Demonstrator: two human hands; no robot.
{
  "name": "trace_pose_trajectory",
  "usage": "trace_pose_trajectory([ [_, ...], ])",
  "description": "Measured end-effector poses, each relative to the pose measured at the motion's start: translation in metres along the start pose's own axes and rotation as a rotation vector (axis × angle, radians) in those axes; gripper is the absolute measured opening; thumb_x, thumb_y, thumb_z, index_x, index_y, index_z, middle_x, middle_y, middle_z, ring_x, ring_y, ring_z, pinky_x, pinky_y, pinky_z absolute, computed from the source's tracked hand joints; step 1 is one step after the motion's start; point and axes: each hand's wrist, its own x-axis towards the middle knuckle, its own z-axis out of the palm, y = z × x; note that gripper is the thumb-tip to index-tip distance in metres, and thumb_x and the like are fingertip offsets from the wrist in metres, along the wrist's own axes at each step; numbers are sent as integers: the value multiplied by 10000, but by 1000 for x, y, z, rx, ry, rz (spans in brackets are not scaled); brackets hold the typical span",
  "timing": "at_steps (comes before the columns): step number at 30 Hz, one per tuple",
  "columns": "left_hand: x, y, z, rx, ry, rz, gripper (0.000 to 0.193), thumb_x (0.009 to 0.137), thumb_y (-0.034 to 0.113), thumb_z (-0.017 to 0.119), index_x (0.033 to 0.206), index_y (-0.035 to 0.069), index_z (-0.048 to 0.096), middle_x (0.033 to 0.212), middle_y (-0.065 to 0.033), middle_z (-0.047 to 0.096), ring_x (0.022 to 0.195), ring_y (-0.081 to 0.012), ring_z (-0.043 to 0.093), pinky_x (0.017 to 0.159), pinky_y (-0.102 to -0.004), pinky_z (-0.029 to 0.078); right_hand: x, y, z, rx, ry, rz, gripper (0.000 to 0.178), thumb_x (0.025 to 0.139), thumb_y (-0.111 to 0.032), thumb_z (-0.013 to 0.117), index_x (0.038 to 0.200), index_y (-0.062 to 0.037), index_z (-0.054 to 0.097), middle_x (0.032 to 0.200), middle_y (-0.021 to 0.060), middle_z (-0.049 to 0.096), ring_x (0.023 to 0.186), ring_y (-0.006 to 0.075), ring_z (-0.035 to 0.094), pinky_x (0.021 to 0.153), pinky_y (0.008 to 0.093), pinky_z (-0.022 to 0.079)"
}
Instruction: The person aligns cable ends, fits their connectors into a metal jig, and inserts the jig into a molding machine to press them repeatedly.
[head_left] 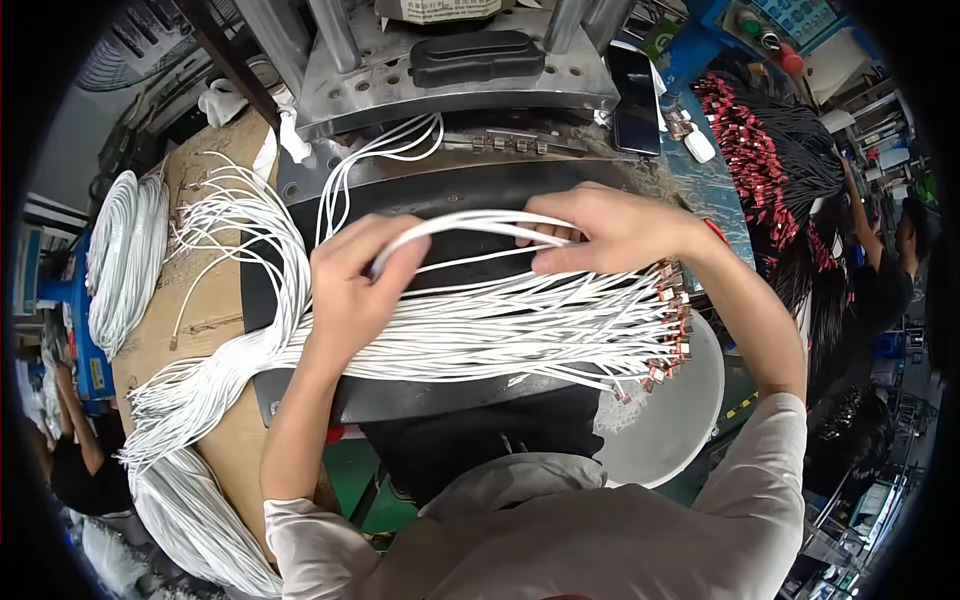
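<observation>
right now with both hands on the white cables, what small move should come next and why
Probably ease the hands apart to straighten the bowed white cables: they arch between the left hand and right hand, while the white cable bundle nearer the body lies much straighter.

Left hand point(362, 278) sits with thumb and fingers curled in a grip, left forearm point(305, 415) steep; right hand point(600, 232) apart, thumb below bent fingers, right elbow point(785, 372) flared outward, right forearm point(750, 290) angled inward
</observation>
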Motion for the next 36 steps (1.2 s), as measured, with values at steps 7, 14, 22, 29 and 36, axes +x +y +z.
trace_pose_trajectory([
  [7, 42, -5, -24, -652, -497, -855, 265, 1027, 188, 570, 1134, -44, 640, 651, 51, 503, 548, 1, 401, 477, -193, 271, -55, 28, -38, -33, 224, 264, 250, 1029, -265, 577, 1050, -19, 615, 807, 6, 613, 617, 66, 515, 543, 234, 431],
  [14, 96, 29, 52, -1017, -895, -691, 282, 1027, 203, 570, 1154, -35, 651, 672, 44, 560, 555, -23, 432, 494, -192, 315, -111, 9, -52, 593, 310, 338, 240, 1017, -210, 594, 1102, 2, 668, 845, 17, 643, 644, 51, 514, 546, 216, 416],
  [22, 60, 52, 115, -1137, -608, -856, 247, 1029, 208, 568, 1105, -17, 636, 887, -25, 647, 666, -41, 511, 586, -193, 388, -68, 36, -52, 222, 143, 244, 377, 1017, -302, 590, 1230, 8, 622, 1043, 76, 691, 868, 103, 636, 744, 256, 514],
  [29, 42, 26, 62, -954, -470, -843, 260, 1036, 223, 563, 1168, 2, 600, 951, -42, 660, 712, -67, 547, 612, -220, 417, 22, 25, -5, 175, 212, 81, 643, 1004, -547, 485, 1303, 15, 582, 1301, 162, 584, 1179, 253, 556, 1013, 405, 427],
  [36, 31, 14, 49, -1007, -402, -912, 250, 1026, 176, 571, 1219, 19, 602, 978, -48, 672, 738, -95, 608, 686, -231, 508, 40, 63, 54, -866, 774, 261, 369, 957, -258, 621, 1174, 40, 594, 1260, 247, 540, 934, 418, 586, 886, 481, 471],
])
